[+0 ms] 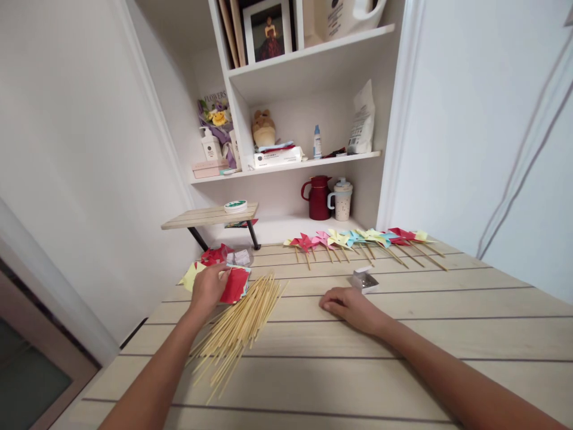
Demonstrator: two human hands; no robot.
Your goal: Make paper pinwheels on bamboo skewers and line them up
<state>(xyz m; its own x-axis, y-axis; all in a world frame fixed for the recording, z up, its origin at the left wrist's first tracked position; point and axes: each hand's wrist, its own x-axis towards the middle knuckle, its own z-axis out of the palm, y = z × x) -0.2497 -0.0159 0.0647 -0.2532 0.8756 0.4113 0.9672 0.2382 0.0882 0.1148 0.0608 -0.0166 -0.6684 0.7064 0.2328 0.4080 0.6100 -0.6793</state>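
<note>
On the wooden table [403, 334], a bundle of sticks [237, 325] lies beside a stack of paper squares [235, 283]. The left hand [208, 286] pinches the top red sheet; lifting one cleanly needs a light peel. The right hand [351, 307] rests flat, empty.

1. The left forearm enters at the lower left of the frame and runs up toward the centre left.
2. The left hand [208, 288] sits at centre left, back up, fingers curled downward and forward.
3. The right forearm enters at the lower right corner and angles up-left.
4. The right hand [351, 306] lies just right of centre, palm down, fingers loosely curled and pointing left.
</note>
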